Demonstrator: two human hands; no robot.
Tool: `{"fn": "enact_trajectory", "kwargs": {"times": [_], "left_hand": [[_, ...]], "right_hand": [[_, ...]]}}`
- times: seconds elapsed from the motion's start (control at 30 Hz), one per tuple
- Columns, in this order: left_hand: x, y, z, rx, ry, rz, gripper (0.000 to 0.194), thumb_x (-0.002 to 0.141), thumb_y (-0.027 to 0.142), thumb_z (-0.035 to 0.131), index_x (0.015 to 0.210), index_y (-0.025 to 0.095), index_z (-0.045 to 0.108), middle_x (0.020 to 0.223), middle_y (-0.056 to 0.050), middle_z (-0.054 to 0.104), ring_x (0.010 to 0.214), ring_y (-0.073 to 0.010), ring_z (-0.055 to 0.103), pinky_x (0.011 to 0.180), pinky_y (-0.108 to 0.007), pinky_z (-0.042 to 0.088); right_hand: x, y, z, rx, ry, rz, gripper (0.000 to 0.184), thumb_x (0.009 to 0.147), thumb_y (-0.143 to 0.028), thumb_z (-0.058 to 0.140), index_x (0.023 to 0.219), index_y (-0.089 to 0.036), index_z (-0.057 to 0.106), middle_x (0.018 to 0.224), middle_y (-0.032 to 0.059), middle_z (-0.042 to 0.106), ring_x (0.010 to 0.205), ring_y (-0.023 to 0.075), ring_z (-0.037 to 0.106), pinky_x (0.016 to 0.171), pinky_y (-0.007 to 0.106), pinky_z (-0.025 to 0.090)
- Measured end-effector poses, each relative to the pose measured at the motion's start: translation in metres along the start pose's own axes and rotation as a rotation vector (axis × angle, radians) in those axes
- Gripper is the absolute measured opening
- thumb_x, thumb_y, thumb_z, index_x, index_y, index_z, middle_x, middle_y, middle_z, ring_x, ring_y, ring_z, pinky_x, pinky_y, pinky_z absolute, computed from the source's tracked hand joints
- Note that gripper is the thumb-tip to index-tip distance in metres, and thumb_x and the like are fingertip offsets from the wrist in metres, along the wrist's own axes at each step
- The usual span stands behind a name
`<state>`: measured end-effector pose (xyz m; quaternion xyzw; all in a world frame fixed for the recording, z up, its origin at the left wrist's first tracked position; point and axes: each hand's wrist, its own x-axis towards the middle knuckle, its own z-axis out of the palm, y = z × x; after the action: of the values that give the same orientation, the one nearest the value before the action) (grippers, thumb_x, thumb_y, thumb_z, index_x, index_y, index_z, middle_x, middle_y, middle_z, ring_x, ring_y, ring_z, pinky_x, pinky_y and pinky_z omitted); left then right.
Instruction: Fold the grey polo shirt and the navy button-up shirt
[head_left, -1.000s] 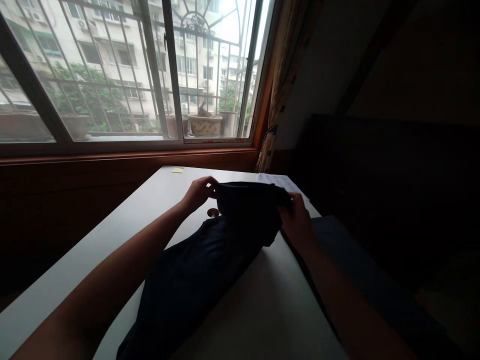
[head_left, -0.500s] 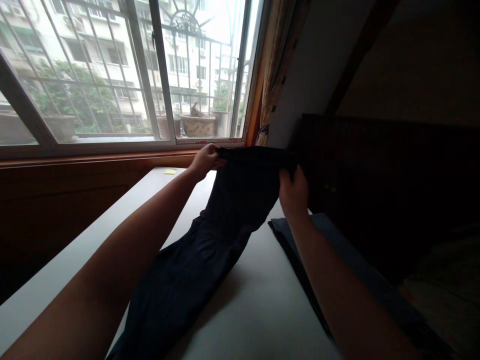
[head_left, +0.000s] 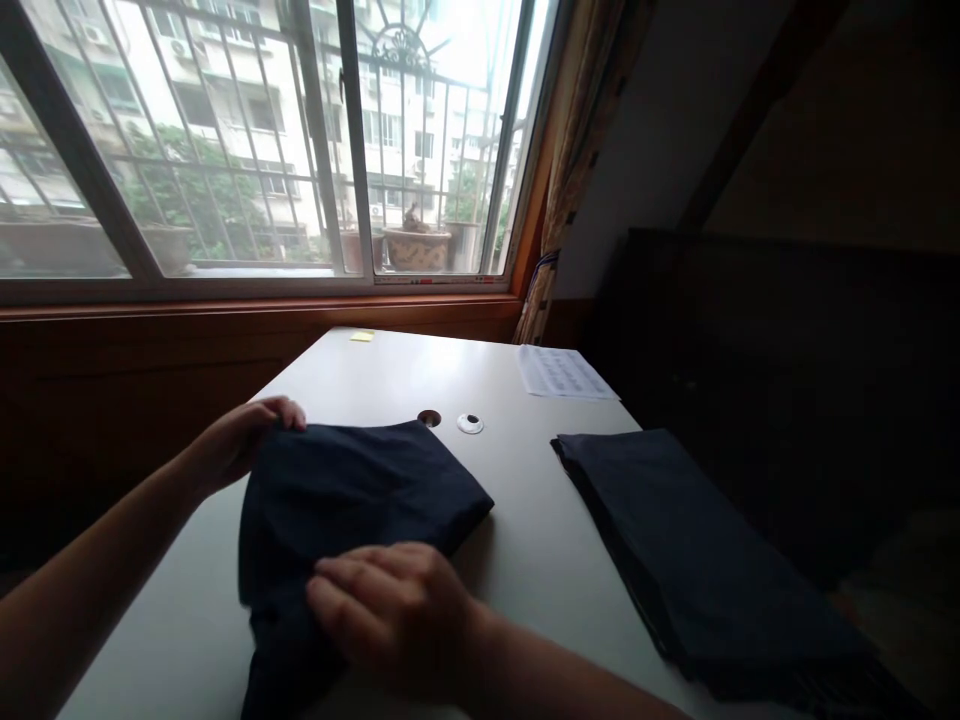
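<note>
A pair of dark navy trousers, as far as its shape shows, lies partly folded on the white table. Its lower end runs out of view at the bottom. At the upper left corner of the cloth my left hand pinches the edge between thumb and fingers. My right hand rests on the near part of the trousers, fingers stretched out together and pointing left; its thumb is hidden. To the right lies a folded stack of dark cloth, apart from both hands.
Near the middle of the table is a round cable hole with a white ring-shaped cover beside it. A printed sheet lies at the far right corner, a yellow note at the far left. Behind stands a barred window.
The trousers have come down from being held up between both hands and now lie on the table, folded over. My left hand moved left and down; my right hand let go of the top edge.
</note>
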<state>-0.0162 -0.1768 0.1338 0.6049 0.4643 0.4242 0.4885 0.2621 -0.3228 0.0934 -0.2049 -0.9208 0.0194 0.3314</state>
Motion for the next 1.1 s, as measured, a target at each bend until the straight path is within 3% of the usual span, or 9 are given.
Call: {"fn": "enact_trajectory", "kwargs": {"times": [0.1,0.17,0.3,0.43,0.53,0.67,0.8,0.97,1.1], "left_hand": [[-0.045,-0.045,-0.01,0.001,-0.133,-0.176,0.037,0.088,0.052,0.054,0.077,0.018,0.062,0.084,-0.005,0.064,0.076,-0.0208,0.059,0.065,-0.03,0.05],[-0.065,-0.071,-0.011,0.105,-0.165,-0.271,0.038,0.088,0.057,0.059,0.085,0.019,0.063,0.082,-0.003,0.065,0.077,-0.0212,0.062,0.068,-0.03,0.051],[-0.076,-0.098,-0.017,0.288,-0.187,-0.291,0.05,0.082,0.063,0.065,0.109,0.02,0.064,0.113,-0.009,0.067,0.102,-0.0286,0.066,0.084,-0.036,0.054],[-0.046,-0.093,-0.02,0.578,-0.077,-0.137,0.069,0.078,0.075,0.06,0.115,0.017,0.066,0.124,-0.015,0.061,0.111,-0.0341,0.064,0.09,-0.044,0.056],[-0.008,-0.08,0.006,0.802,-0.107,0.003,0.073,0.083,0.078,0.048,0.123,0.019,0.066,0.131,-0.015,0.059,0.117,-0.0348,0.061,0.097,-0.048,0.053],[0.039,-0.077,0.08,1.005,-0.293,0.348,0.066,0.098,0.066,0.031,0.148,0.025,0.046,0.157,-0.01,0.04,0.147,-0.0341,0.032,0.117,-0.055,0.031],[0.067,-0.097,0.141,1.173,-0.446,0.441,0.062,0.102,0.058,0.028,0.157,0.029,0.026,0.164,-0.005,0.023,0.153,-0.0327,0.01,0.12,-0.064,0.012],[0.083,-0.12,0.153,1.204,-0.49,0.41,0.063,0.104,0.057,0.022,0.159,0.029,0.014,0.165,-0.004,0.017,0.154,-0.031,0.007,0.12,-0.063,0.008],[0.08,-0.109,0.153,1.248,-0.439,0.454,0.058,0.104,0.05,0.028,0.158,0.027,0.024,0.166,-0.004,0.016,0.154,-0.034,0.004,0.118,-0.068,0.009]], "right_hand": [[-0.019,-0.015,0.051,-0.011,-0.146,-0.03,0.022,0.099,-0.032,0.051,0.118,-0.029,0.06,0.114,0.0025,0.074,0.096,0.0184,0.07,0.074,0.029,0.057],[-0.032,-0.013,0.06,-0.007,-0.195,-0.077,0.024,0.1,-0.039,0.049,0.12,-0.031,0.059,0.123,-0.0005,0.071,0.104,0.0172,0.068,0.08,0.028,0.056],[-0.06,0.02,0.02,0.012,-0.177,0.013,0.037,0.098,-0.041,0.053,0.132,-0.026,0.053,0.132,0.0008,0.066,0.12,0.0198,0.059,0.1,0.036,0.05],[-0.089,0.069,-0.026,-0.143,-0.078,0.285,0.042,0.091,-0.016,0.058,0.132,-0.024,0.054,0.131,0.008,0.063,0.118,0.0238,0.058,0.102,0.044,0.049],[-0.103,0.096,-0.029,-0.304,-0.077,0.358,0.045,0.088,-0.012,0.062,0.131,-0.022,0.056,0.134,0.0118,0.06,0.12,0.0277,0.056,0.099,0.047,0.05],[-0.109,0.108,-0.017,-0.363,-0.153,0.227,0.021,0.093,-0.01,0.058,0.109,-0.021,0.065,0.106,0.0075,0.069,0.098,0.0218,0.062,0.087,0.038,0.052],[-0.119,0.11,-0.015,-0.357,-0.205,0.112,0.016,0.097,-0.011,0.054,0.102,-0.019,0.066,0.099,0.0067,0.07,0.094,0.0198,0.062,0.082,0.035,0.051],[-0.148,0.106,-0.018,-0.293,-0.174,0.094,0.023,0.094,-0.011,0.055,0.113,-0.017,0.067,0.107,0.0089,0.072,0.092,0.0198,0.064,0.08,0.034,0.054],[-0.15,0.094,-0.028,-0.195,-0.161,0.209,0.032,0.087,-0.01,0.057,0.116,-0.02,0.066,0.113,0.0086,0.071,0.101,0.0238,0.063,0.087,0.041,0.054]]}}
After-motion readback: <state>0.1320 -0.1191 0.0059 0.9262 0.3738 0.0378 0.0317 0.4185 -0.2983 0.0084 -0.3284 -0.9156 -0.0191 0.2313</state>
